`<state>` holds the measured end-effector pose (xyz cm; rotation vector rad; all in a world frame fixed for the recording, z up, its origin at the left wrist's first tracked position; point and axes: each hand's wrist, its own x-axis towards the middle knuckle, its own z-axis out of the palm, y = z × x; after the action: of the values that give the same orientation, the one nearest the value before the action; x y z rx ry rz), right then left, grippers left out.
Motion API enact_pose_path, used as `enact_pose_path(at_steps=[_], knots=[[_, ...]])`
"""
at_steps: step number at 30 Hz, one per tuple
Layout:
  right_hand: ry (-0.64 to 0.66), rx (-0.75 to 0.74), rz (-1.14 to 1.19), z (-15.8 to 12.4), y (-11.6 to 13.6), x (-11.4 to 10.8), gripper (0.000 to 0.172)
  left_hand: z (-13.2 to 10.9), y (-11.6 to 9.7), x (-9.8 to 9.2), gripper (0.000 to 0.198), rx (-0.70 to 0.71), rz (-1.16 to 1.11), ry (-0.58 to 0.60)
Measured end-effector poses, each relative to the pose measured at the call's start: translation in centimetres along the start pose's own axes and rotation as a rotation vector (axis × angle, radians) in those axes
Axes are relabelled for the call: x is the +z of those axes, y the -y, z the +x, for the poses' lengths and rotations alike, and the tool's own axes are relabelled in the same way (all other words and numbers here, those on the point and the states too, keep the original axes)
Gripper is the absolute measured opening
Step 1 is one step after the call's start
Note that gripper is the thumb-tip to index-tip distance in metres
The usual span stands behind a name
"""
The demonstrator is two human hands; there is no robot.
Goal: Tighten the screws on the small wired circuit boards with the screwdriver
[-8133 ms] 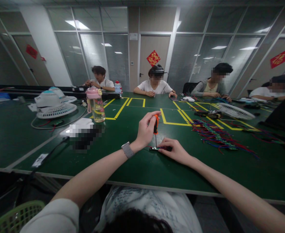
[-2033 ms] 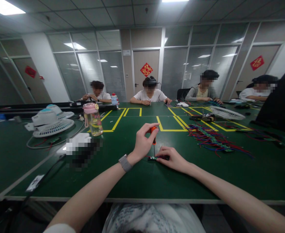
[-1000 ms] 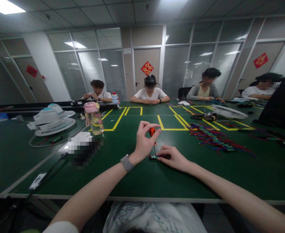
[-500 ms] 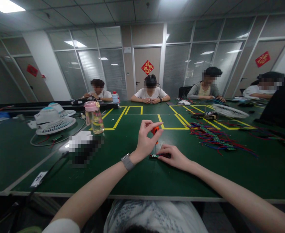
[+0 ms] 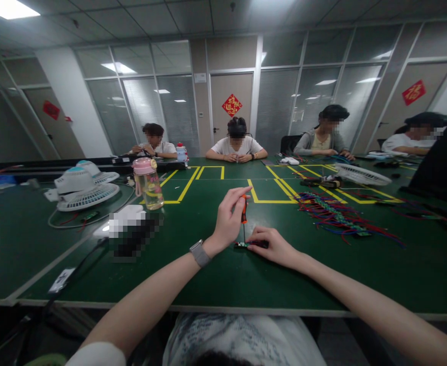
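My left hand (image 5: 228, 217), with a watch on its wrist, is closed around the orange and black handle of an upright screwdriver (image 5: 244, 217). The screwdriver's thin shaft points straight down, its tip at a small circuit board (image 5: 241, 245) lying on the green table. From the right, my right hand (image 5: 276, 247) pinches the board's near end with thumb and fingers, covering part of it. Some dark wire or casing shows beneath those fingers.
A row of circuit boards with red and blue wires (image 5: 336, 213) lies to the right. A pink-lidded bottle (image 5: 148, 185), white fan parts (image 5: 82, 189) and a white device (image 5: 126, 218) stand left. Yellow tape (image 5: 188, 185) marks the table; several people sit across it.
The fingers of my left hand have shifted around the screwdriver handle, from a spread thumb-and-finger hold to straighter, closer fingers. My right hand and the board stay in place.
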<state>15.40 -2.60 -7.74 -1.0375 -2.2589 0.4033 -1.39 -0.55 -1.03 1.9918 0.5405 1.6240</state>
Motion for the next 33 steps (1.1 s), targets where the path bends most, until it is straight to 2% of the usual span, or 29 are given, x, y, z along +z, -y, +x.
enact_pose_path(at_steps=[3,7,10,14,19,21,24,27,33], knots=[[0.001,-0.002,-0.008,0.01,-0.04,0.01,0.020,0.00,0.07,0.04,0.025,0.008,-0.025,0.005],[0.000,0.001,-0.008,0.02,0.01,0.02,0.019,0.00,-0.18,-0.20,0.014,0.071,0.149,-0.056],[-0.005,0.004,-0.005,0.04,0.06,0.03,0.019,0.03,-0.37,-0.30,0.019,0.092,0.171,-0.041],[-0.004,0.002,0.008,0.06,0.08,0.04,0.019,0.03,-0.23,-0.12,0.030,0.038,0.001,0.046],[-0.001,0.000,-0.002,0.06,0.08,0.02,0.019,-0.10,-0.30,-0.16,0.020,0.065,0.146,-0.031],[-0.002,-0.003,-0.001,0.05,0.09,0.00,0.018,-0.14,-0.39,-0.21,0.022,0.073,0.170,-0.036],[0.000,-0.004,0.000,0.05,0.08,-0.04,0.018,-0.16,-0.25,-0.09,0.033,0.046,0.045,0.034],[0.002,-0.003,0.000,0.05,0.10,-0.08,0.019,-0.16,0.05,0.10,0.035,-0.003,-0.072,0.067],[0.009,0.000,-0.005,0.06,0.14,-0.09,0.018,0.01,-0.30,-0.16,0.019,0.067,0.186,-0.067]])
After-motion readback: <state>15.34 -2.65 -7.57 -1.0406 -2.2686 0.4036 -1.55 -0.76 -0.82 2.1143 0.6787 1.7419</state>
